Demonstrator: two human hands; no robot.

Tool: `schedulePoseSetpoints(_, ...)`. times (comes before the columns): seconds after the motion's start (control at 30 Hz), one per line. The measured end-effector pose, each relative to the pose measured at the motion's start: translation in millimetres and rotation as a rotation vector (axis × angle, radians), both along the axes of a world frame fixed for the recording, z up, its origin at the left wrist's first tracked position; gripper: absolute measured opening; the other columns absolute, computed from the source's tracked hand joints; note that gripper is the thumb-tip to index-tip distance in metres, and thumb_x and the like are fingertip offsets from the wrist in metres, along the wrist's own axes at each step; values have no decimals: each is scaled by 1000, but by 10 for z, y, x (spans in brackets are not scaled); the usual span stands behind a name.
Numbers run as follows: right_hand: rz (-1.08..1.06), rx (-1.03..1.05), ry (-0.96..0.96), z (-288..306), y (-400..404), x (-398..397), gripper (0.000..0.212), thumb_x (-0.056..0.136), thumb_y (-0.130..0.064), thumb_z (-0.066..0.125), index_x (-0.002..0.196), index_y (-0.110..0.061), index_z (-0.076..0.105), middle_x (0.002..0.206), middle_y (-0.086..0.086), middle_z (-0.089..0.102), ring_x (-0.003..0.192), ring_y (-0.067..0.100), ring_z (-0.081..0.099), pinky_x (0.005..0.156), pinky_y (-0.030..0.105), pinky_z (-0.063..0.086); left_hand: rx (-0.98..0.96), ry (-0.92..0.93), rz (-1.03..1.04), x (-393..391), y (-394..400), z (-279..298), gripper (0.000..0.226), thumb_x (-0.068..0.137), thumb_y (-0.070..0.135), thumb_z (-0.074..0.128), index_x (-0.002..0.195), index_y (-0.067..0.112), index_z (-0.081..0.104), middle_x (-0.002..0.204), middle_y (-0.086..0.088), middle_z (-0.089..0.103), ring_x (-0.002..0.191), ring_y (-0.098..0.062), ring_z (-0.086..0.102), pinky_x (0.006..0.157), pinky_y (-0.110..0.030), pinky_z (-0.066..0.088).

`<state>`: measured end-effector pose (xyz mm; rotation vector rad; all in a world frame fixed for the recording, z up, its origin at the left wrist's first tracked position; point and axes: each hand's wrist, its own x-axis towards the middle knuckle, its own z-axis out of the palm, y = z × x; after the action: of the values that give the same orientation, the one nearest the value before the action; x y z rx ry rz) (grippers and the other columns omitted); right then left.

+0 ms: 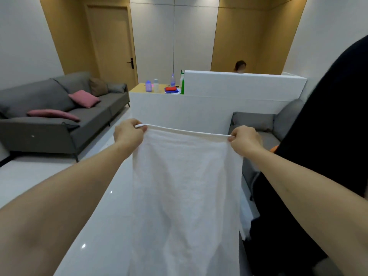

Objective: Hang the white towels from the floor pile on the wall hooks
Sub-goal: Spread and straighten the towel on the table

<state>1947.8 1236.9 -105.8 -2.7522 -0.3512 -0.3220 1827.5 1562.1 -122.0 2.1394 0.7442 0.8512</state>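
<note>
A white towel (185, 186) hangs stretched out in front of me, its top hem pulled taut between both hands. My left hand (128, 134) pinches the hem's left corner. My right hand (245, 139) pinches the right corner. The cloth falls straight down past the bottom of the view. No wall hooks and no floor pile are in sight.
A grey sofa (49, 116) with pink cushions stands at the left. A white partition (219, 96) is ahead, with bottles and folded cloths on a wooden top (161, 87). A person in dark clothing (328, 136) stands close at the right, beside another grey sofa (258, 124). Another person's head shows behind the partition.
</note>
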Motion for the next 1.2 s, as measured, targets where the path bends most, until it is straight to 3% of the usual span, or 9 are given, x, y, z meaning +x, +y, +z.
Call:
schedulePoseSetpoints(0.13,-22,-32,25,-85,365,596,21,95,-30,55,104,-21,72,106,12,67,100,35,61,72,32,44,-43,64,-35,617,351,-95,12,83,36,65,83,26,72,87,1,68,88,-25,61,81,-34,51)
schedulePoseSetpoints(0.23,-50,-8,5,-14,627,1013,20,95,-26,55,103,-22,73,102,12,67,96,34,61,69,31,41,-15,57,-48,1032,568,-1,12,84,36,64,84,27,71,87,1,68,86,-24,61,73,-30,46)
schedulePoseSetpoints(0.37,-64,46,-62,161,858,1402,17,93,-23,57,99,-23,73,97,10,68,86,30,58,67,30,38,12,17,-50,1399,778,228,15,85,39,65,86,26,72,89,1,69,86,-23,58,75,-30,46)
schedulePoseSetpoints(0.47,-68,104,-121,272,911,1544,17,90,-18,58,96,-24,73,90,8,67,80,27,53,64,27,35,24,-18,-47,1527,853,391,16,86,38,66,89,25,74,89,3,69,87,-21,59,78,-33,51)
schedulePoseSetpoints(0.57,-36,156,-165,307,893,1532,18,90,-13,55,89,-22,71,79,3,61,75,23,48,52,23,28,20,-44,-39,1505,869,464,14,87,36,68,92,24,74,87,6,65,86,-18,58,79,-31,50)
schedulePoseSetpoints(0.67,8,177,-186,231,814,1391,20,89,-12,54,91,-22,71,79,1,63,76,23,51,56,26,32,34,-28,-22,1349,821,394,13,86,35,68,89,24,74,85,5,66,84,-18,58,77,-31,49)
schedulePoseSetpoints(0.87,79,96,-30,-556,429,825,26,89,-11,52,99,-23,73,94,7,68,91,29,59,66,30,41,-39,121,-19,764,502,-428,7,84,33,69,80,27,71,71,12,61,74,-15,58,68,-26,43)
schedulePoseSetpoints(1.03,81,3,164,-1504,-50,201,27,91,-11,54,104,-26,73,100,5,70,88,27,60,68,29,42,-74,309,-41,28,54,-1373,6,85,31,70,79,31,72,69,13,62,66,-7,56,55,-23,40)
schedulePoseSetpoints(1.2,109,-60,319,-2353,-504,-485,28,93,-16,54,112,-26,72,105,7,71,97,28,62,78,32,50,-63,492,-54,-803,-412,-2156,7,87,31,69,88,27,75,70,15,60,67,-5,53,63,-25,42)
